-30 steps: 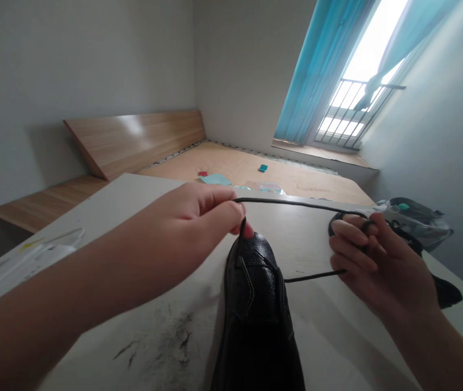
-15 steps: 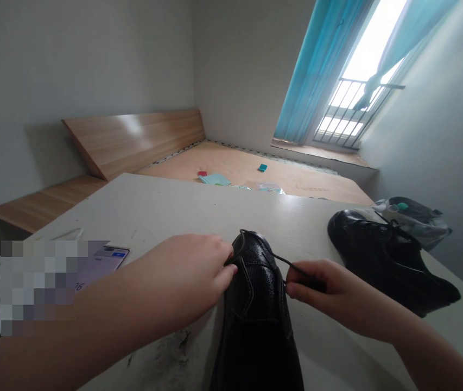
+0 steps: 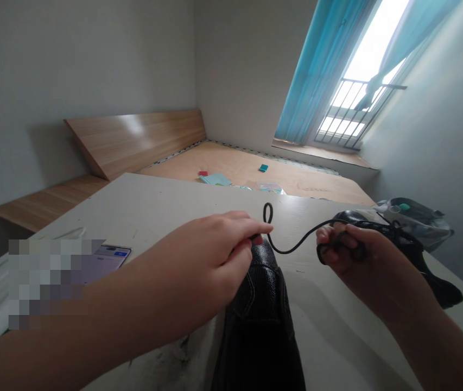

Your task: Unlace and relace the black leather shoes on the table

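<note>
A black leather shoe [image 3: 261, 326] stands on the white table in front of me, its toe end pointing away. Over that far end, my left hand [image 3: 231, 250] pinches a black shoelace [image 3: 286, 252] between thumb and fingers. From those fingers the lace rises in a small upright loop, sags, then runs across to the right. There my right hand [image 3: 349, 250] is closed around a bunched length of the same lace, held above the table. Behind that hand lies a second black shoe [image 3: 438, 277], partly covered by the hand and forearm.
A phone [image 3: 109, 260] rests on the white table [image 3: 166, 201] at the left, partly blurred out. Past the right edge is a bag [image 3: 422, 217]. Beyond the table stretches a bed board [image 3: 239, 155] with small packets; a blue curtain [image 3: 316, 70] hangs by the window.
My right hand has moved right and up, away from the near shoe, with the lace bunched in it. My left hand has shifted up and right over the toe, now pinching the lace.
</note>
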Motion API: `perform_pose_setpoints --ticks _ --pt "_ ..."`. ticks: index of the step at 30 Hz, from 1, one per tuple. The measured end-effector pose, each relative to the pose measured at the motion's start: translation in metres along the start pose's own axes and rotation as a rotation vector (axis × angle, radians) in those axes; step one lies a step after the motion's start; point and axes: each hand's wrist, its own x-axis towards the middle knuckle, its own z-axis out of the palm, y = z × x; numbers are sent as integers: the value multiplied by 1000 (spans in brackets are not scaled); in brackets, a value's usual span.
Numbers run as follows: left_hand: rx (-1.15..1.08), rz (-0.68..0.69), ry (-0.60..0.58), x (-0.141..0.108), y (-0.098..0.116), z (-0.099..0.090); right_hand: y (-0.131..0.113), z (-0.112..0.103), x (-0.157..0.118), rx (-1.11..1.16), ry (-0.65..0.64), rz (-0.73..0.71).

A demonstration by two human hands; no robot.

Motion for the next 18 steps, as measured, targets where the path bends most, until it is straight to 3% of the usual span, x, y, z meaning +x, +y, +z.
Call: perform_pose_setpoints --ticks 4,10,12,15,18 --pt "-135 95 25 -11 15 -3 5 11 -12 60 -86 77" --pt "-127 169 -151 -10 23 3 10 20 -37 -40 -583 227" --pt "-121 235 -143 -8 22 6 9 20 -35 -90 -557 210" --pt "-104 254 -108 -8 22 10 10 16 -22 -248 -327 139" --pt "-42 155 -157 -10 19 13 17 8 -7 -732 -186 -22"
